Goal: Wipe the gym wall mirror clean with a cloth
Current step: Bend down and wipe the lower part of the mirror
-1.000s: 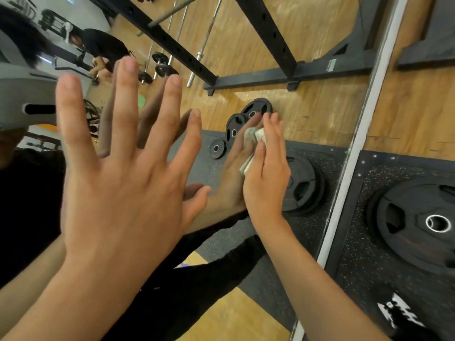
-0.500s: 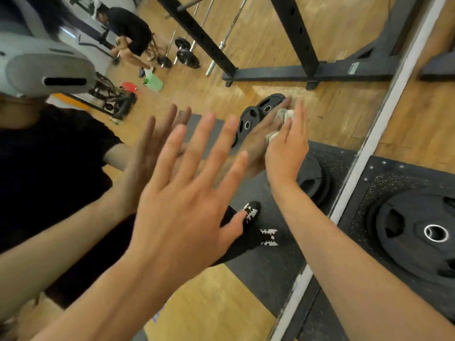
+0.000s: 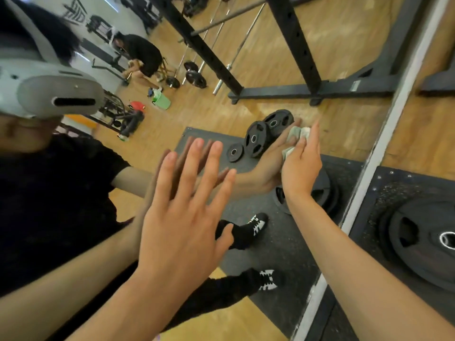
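Observation:
The wall mirror (image 3: 283,45) fills most of the head view, its pale lower frame edge (image 3: 384,134) running diagonally on the right. My left hand (image 3: 182,217) lies flat against the glass with fingers spread and straight, meeting its own reflection. My right hand (image 3: 301,163) presses a small pale crumpled cloth (image 3: 299,134) onto the mirror with straight fingers, near the glass's lower edge. Most of the cloth is hidden under my palm.
Real black weight plates (image 3: 423,244) lie on a black rubber mat right of the mirror edge. The glass reflects a black rack (image 3: 293,40), barbells, small plates (image 3: 256,141), a green bucket (image 3: 161,100), another person bent over, and my own body.
My left hand slid down and right across the glass over the second. My right hand moved the cloth slightly upward toward the wood-floor reflection. The view shifted, revealing more of the reflected room.

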`<control>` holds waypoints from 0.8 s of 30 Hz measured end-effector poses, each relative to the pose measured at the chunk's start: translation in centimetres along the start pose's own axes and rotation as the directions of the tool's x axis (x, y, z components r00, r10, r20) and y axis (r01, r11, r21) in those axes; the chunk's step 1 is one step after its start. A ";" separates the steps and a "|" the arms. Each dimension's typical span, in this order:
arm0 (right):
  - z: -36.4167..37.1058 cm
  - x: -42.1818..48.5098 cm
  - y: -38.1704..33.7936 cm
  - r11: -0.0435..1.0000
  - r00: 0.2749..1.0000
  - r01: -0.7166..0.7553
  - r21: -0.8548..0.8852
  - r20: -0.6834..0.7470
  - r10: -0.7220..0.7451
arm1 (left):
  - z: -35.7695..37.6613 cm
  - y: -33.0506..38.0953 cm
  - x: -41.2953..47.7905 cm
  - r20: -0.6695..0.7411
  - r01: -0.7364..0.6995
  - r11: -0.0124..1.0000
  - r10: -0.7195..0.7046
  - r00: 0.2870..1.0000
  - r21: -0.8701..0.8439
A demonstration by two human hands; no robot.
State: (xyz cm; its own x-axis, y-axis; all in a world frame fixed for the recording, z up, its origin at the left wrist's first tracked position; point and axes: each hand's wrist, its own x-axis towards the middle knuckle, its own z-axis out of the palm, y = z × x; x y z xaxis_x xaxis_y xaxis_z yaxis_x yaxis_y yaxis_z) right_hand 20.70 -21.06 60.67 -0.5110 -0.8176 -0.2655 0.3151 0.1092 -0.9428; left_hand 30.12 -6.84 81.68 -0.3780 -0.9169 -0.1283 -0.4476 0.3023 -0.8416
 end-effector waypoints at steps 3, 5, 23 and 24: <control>0.3 -1.1 0.7 1.000 0.999 0.008 0.026 -0.048 -0.006 | 1.2 0.0 -0.1 -0.043 -0.018 0.983 0.027 0.999 0.181; 0.1 -2.7 1.5 1.000 0.999 0.011 0.022 -0.041 -0.010 | 1.7 0.1 -0.2 -0.070 -0.021 0.974 0.037 0.997 0.226; 0.4 -0.7 -3.4 0.998 0.997 -0.053 0.037 -0.049 0.054 | 2.5 0.2 0.0 -0.123 -0.025 0.973 0.055 0.991 0.231; 0.4 -0.3 -3.4 0.999 0.997 -0.028 0.020 -0.071 0.029 | 2.5 0.3 0.0 -0.124 -0.024 0.972 0.054 0.991 0.232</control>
State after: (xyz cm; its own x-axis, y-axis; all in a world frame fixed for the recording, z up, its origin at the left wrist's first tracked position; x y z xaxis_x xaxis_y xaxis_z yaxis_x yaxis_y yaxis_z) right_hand 20.10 -21.38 63.99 -0.5569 -0.7720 -0.3063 0.3452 0.1203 -0.9308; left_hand 32.00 -7.36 80.17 -0.4990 -0.8599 -0.1077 -0.2378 0.2554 -0.9371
